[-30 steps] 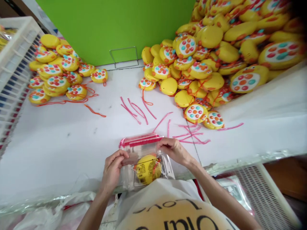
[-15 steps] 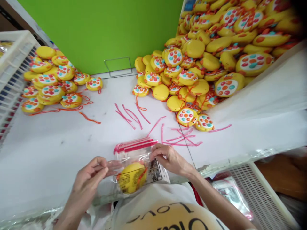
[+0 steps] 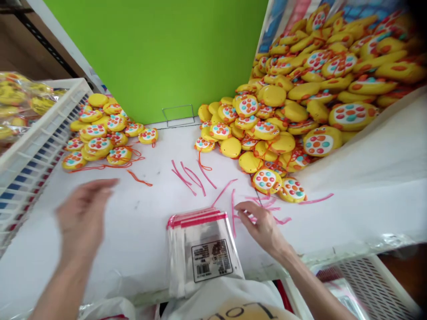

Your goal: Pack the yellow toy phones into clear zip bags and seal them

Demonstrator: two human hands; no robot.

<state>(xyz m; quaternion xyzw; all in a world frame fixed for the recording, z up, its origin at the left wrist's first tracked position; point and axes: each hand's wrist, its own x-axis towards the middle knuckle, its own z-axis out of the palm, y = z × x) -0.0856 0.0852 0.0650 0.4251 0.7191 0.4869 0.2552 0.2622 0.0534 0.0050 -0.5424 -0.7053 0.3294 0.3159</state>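
My left hand [image 3: 82,215] is raised over the left side of the white table, close to the basket. Motion smears its fingers, and I cannot make out anything in them. My right hand [image 3: 260,222] is at the right of a stack of clear plastic bags [image 3: 213,231], its thumb and forefinger pinched at a thin pink strip [image 3: 234,226]. The bags have pink top edges and a printed label with a barcode. More pink strips [image 3: 188,175] lie scattered beyond the stack. At the left is a small pile of yellow turtle-like toys [image 3: 100,144] with coloured dots and orange cords.
A large heap of the same toys [image 3: 283,142] spills across the right side. A white slatted basket [image 3: 43,133] with bagged toys [image 3: 20,98] stands at far left. Behind rises a green panel [image 3: 160,53] with a wire stand [image 3: 178,115]. Another white basket [image 3: 376,284] sits below the table edge.
The bag with a yellow toy inside has left the stack and is no longer visible. My left hand has swung up and left; my right hand has moved right. The view has shifted left.
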